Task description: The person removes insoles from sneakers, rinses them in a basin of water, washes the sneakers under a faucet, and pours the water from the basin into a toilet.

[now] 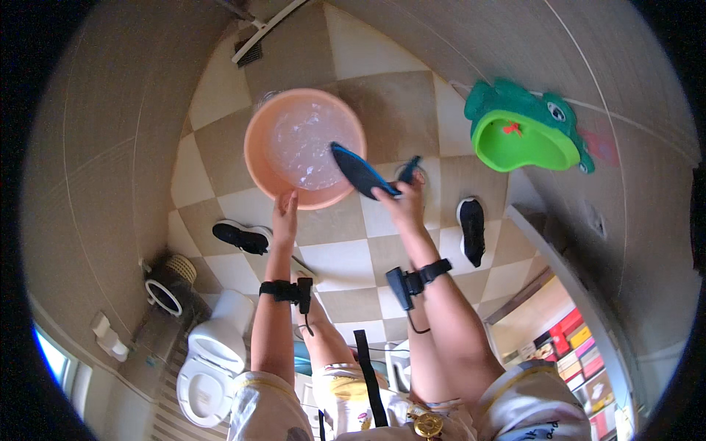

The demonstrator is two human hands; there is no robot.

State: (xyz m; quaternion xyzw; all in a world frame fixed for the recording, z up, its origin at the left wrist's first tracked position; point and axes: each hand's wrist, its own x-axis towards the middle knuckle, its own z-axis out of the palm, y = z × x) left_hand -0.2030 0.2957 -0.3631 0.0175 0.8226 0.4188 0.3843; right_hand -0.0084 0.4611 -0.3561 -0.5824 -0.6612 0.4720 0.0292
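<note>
A peach-coloured round basin (254,151) stands on the tiled floor with water and some suds in it. My left hand (285,213) is closed at its near rim, fingers together against the edge. In my right hand (403,204) is a dark insole (357,170) with a blue edge, its far end tilted over the basin's right rim. Another dark piece (409,170) sticks up by the same hand's fingers; whether it is a second insole I cannot tell. Black shoes with white soles lie on the floor, one shoe (243,237) at the left, the other shoe (471,231) at the right.
A green animal-shaped child's urinal (526,143) hangs on the right wall. The toilet (213,367) stands at the lower left, near a dark wall-side basket (169,287). A floor squeegee (265,31) leans at the far wall. An open doorway edge (573,287) and shelves are at the right.
</note>
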